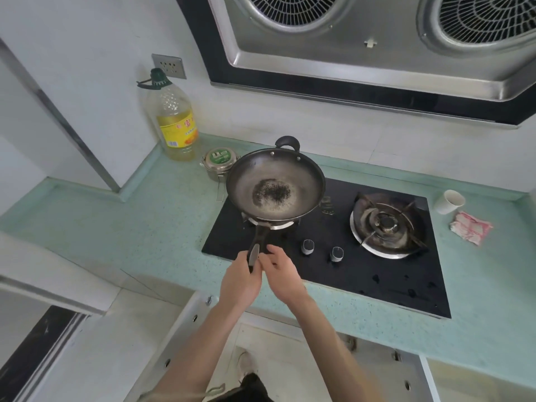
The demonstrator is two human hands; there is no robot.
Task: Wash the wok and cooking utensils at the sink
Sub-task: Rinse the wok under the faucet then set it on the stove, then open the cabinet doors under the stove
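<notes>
Left hand (240, 281) grips the wok (275, 184) handle; right hand (282, 274) alongside, fingers loose, perhaps touching; handle end hidden.

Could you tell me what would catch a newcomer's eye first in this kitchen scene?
The dark wok with a black burnt patch in its middle sits on the left burner of the black hob. The left hand grips its long handle at the counter's front edge, with the right hand just beside it. Behind, a yellow oil bottle stands in the corner, and a steel hood hangs overhead.
</notes>
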